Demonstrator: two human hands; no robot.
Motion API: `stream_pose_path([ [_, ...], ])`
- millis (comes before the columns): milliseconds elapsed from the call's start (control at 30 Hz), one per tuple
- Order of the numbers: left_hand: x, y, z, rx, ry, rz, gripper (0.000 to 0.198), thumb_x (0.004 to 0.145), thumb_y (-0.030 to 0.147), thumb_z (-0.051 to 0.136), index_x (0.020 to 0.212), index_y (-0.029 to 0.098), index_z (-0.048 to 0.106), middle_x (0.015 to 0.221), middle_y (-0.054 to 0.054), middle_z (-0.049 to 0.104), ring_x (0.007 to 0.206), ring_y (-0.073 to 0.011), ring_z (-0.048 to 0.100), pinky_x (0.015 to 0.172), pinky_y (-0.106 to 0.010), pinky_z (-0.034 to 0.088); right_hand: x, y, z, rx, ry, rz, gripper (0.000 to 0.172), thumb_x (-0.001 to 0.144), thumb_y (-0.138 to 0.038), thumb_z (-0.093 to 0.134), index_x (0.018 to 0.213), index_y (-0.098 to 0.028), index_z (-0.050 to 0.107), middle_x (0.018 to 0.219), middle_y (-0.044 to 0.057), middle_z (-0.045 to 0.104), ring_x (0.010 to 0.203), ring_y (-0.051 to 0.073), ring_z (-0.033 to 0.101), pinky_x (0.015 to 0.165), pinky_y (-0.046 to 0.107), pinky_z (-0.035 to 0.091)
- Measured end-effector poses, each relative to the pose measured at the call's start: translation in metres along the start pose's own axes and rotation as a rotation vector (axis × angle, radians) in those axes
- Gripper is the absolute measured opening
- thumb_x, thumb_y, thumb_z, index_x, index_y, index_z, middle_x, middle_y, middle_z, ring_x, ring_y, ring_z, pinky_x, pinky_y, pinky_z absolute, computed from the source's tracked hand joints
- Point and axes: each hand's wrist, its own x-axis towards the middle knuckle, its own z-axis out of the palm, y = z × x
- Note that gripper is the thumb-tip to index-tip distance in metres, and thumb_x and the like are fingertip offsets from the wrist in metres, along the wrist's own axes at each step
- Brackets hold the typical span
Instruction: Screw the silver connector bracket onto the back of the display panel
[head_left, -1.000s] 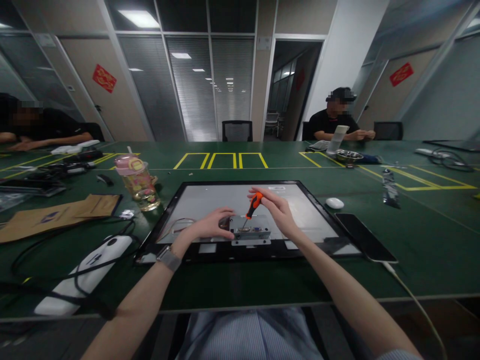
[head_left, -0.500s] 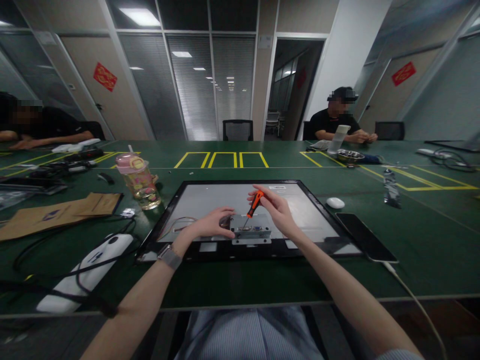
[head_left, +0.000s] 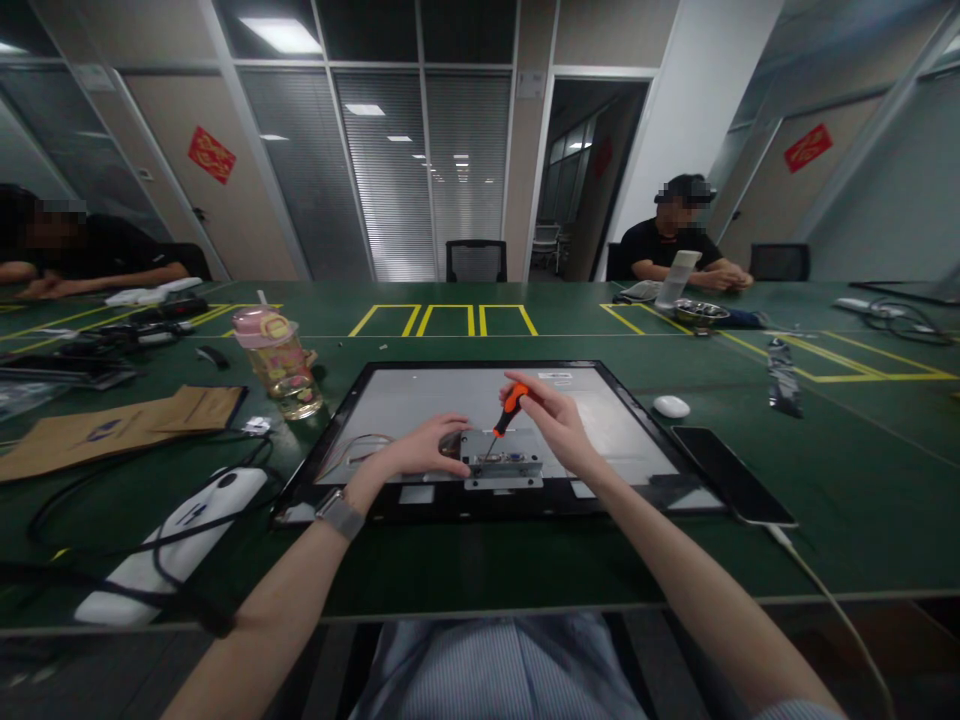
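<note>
An orange-and-black screwdriver (head_left: 513,405) is gripped by its handle in my right hand (head_left: 559,420), tilted, its tip down at a row of connectors on a metal bracket (head_left: 504,482). This silver bracket lies at the near edge of a flat display panel (head_left: 450,395), which has a grey back and black frame. My left hand (head_left: 431,447) holds the left end of the bracket between thumb and fingers. Part of that end is hidden by the fingers. Thin wires (head_left: 352,450) run over the panel beside my left hand.
Left of the panel are a pink-lidded bottle (head_left: 274,365), a brown paper bag (head_left: 112,425) and a white power strip (head_left: 176,545) with black cables. To the right lie a phone (head_left: 735,475) on a charging cable and a white mouse-like object (head_left: 670,406). Two people sit across the table.
The screwdriver handle looks slightly turned in my right hand, its tip still at the connectors. My left hand stays on the bracket.
</note>
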Motion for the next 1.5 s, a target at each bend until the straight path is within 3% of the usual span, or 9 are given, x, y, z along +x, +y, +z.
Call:
stream_pose_path([
  [200, -0.001, 0.001, 0.0, 0.008, 0.001, 0.009, 0.077, 0.064, 0.054, 0.074, 0.131, 0.025, 0.05, 0.146, -0.009, 0.037, 0.136, -0.029, 0.031, 0.113, -0.042, 0.025, 0.002, 0.009, 0.0, -0.033, 0.177, 0.056, 0.029, 0.075, -0.034, 0.071, 0.102, -0.024, 0.067, 0.085, 0.002, 0.062, 0.078, 0.015, 0.06, 0.077, 0.032, 0.05],
  [433, 0.0, -0.002, 0.0, 0.017, 0.0, 0.029, 0.079, 0.064, 0.058, 0.073, 0.132, 0.025, 0.049, 0.146, -0.009, 0.037, 0.136, -0.0295, 0.033, 0.113, -0.043, 0.026, 0.004, 0.01, -0.001, 0.285, 0.053, 0.13, 0.026, 0.082, -0.038, 0.063, 0.104, -0.025, 0.064, 0.099, 0.005, 0.068, 0.098, 0.02, 0.061, 0.092, 0.039, 0.046],
  [567, 0.0, -0.001, 0.0, 0.016, 0.001, 0.026, 0.08, 0.064, 0.058, 0.073, 0.132, 0.025, 0.049, 0.145, -0.009, 0.037, 0.135, -0.03, 0.033, 0.113, -0.044, 0.026, 0.005, 0.011, -0.002, 0.341, 0.09, 0.18, 0.019, 0.079, -0.038, 0.067, 0.094, -0.025, 0.068, 0.091, 0.002, 0.068, 0.09, 0.017, 0.063, 0.09, 0.037, 0.047],
  [767, 0.001, -0.005, 0.001, 0.004, 0.006, 0.043, 0.079, 0.064, 0.057, 0.073, 0.132, 0.026, 0.049, 0.145, -0.008, 0.037, 0.135, -0.0294, 0.033, 0.113, -0.042, 0.026, 0.007, 0.009, -0.004, 0.367, 0.04, 0.185, 0.028, 0.082, -0.039, 0.064, 0.106, -0.026, 0.067, 0.098, 0.005, 0.07, 0.1, 0.02, 0.062, 0.097, 0.042, 0.042],
  [867, 0.001, -0.006, 0.001, 0.011, 0.008, 0.044, 0.079, 0.064, 0.058, 0.073, 0.132, 0.026, 0.049, 0.145, -0.008, 0.037, 0.135, -0.029, 0.033, 0.113, -0.042, 0.026, 0.007, 0.01, -0.005, 0.372, 0.02, 0.173, 0.026, 0.082, -0.041, 0.063, 0.102, -0.026, 0.068, 0.102, 0.005, 0.069, 0.103, 0.021, 0.061, 0.098, 0.043, 0.041],
  [1000, 0.001, -0.004, 0.001, 0.011, 0.0, 0.026, 0.079, 0.064, 0.057, 0.073, 0.133, 0.026, 0.048, 0.146, -0.008, 0.036, 0.136, -0.0293, 0.032, 0.113, -0.043, 0.026, 0.006, 0.012, -0.006, 0.366, 0.034, 0.205, 0.021, 0.077, -0.039, 0.069, 0.093, -0.026, 0.07, 0.092, 0.002, 0.069, 0.091, 0.018, 0.063, 0.096, 0.041, 0.043],
  [1167, 0.0, 0.001, 0.0, 0.033, 0.003, 0.023, 0.079, 0.064, 0.056, 0.074, 0.132, 0.023, 0.05, 0.145, -0.009, 0.038, 0.135, -0.0291, 0.033, 0.113, -0.042, 0.026, 0.007, 0.005, -0.006, 0.366, -0.022, 0.191, 0.032, 0.082, -0.039, 0.065, 0.111, -0.027, 0.066, 0.099, 0.004, 0.07, 0.099, 0.019, 0.063, 0.1, 0.043, 0.04],
  [1267, 0.001, 0.002, 0.0, 0.034, 0.004, 0.026, 0.078, 0.064, 0.055, 0.074, 0.131, 0.022, 0.05, 0.145, -0.01, 0.038, 0.135, -0.0288, 0.034, 0.113, -0.041, 0.027, 0.007, 0.002, -0.004, 0.351, -0.035, 0.179, 0.033, 0.084, -0.041, 0.061, 0.112, -0.026, 0.065, 0.103, 0.005, 0.069, 0.104, 0.021, 0.061, 0.1, 0.043, 0.041],
  [1500, -0.001, 0.002, 0.0, 0.026, -0.002, 0.014, 0.079, 0.065, 0.057, 0.073, 0.133, 0.025, 0.048, 0.146, -0.008, 0.037, 0.136, -0.0288, 0.032, 0.113, -0.043, 0.025, 0.004, 0.013, -0.005, 0.183, 0.099, 0.142, 0.021, 0.08, -0.036, 0.067, 0.097, -0.024, 0.069, 0.084, 0.001, 0.067, 0.08, 0.016, 0.063, 0.085, 0.035, 0.049],
])
